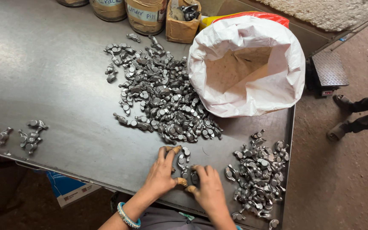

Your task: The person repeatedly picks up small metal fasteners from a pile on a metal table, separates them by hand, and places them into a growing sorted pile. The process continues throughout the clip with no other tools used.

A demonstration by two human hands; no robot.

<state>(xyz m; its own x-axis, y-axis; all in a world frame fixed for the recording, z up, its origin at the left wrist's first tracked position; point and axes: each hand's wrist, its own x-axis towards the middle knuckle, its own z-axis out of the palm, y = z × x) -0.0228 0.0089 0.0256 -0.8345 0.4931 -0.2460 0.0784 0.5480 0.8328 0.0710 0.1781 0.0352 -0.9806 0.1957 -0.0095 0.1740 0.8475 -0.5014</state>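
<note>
A: Where are the small metal parts (186,164)?
B: On the desk (56,76), below the white sack (252,68). Left hand (162,172) spread flat, right hand (207,185) curled, both touching them.
A: Labels?
B: Pale-labelled round containers (145,15) left of the sack.

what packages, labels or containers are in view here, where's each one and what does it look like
White woven sack: on the table's right, mouth open, lying tilted, brown inside.
Small cardboard box: top edge, left of the sack, brown, holding dark parts.
Round tubs: top edge, tan, with pale handwritten labels.
Blue and white package: under the table's near edge, left of the left hand.
</note>
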